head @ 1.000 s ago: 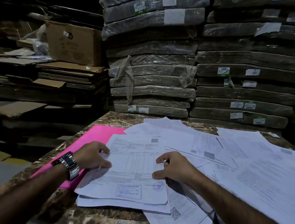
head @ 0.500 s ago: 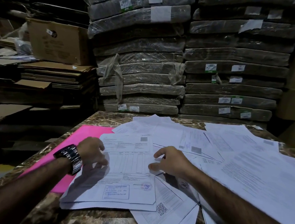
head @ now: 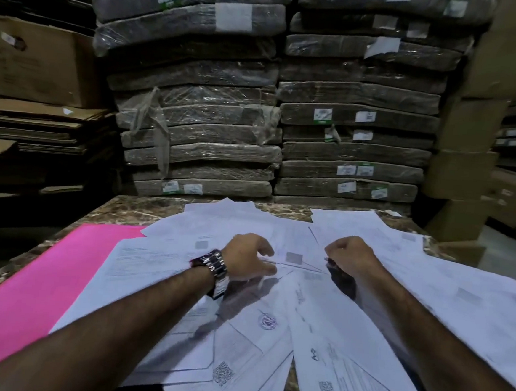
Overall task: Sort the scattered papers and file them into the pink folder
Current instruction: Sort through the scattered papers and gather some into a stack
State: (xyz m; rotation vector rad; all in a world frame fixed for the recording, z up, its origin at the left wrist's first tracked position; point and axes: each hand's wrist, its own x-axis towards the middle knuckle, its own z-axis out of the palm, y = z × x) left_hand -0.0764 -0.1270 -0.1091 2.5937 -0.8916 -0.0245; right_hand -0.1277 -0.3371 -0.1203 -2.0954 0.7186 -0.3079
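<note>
Fingers of the left hand (head: 250, 258) were loosely curled and slightly spread, their tips resting on the overlapping papers (head: 304, 294) at the centre of the heap; those of the right hand (head: 349, 258) were drawn into a loose fist, and whether they pinched a sheet edge could not be told. A metal wristwatch (head: 213, 270) sat on the left wrist. The pink folder (head: 36, 286) lay flat at the left of the marble-patterned table (head: 132, 210), its right edge covered by the nearest sheets. The step in hand appeared to be gathering loose sheets toward the middle. It would be done well by keeping the palms low, sliding the sheets inward together, and squaring their edges before carrying them left to the folder; single sheets dragged by one corner were likely to crease or slip off the near table edge. No sheet appeared to be filed yet. Behind the table stood two stacks of plastic-wrapped bundles (head: 196, 104) bearing white labels, with flattened cardboard (head: 33, 128) and a cardboard box (head: 32, 60) to the left, in a dim storeroom.
</note>
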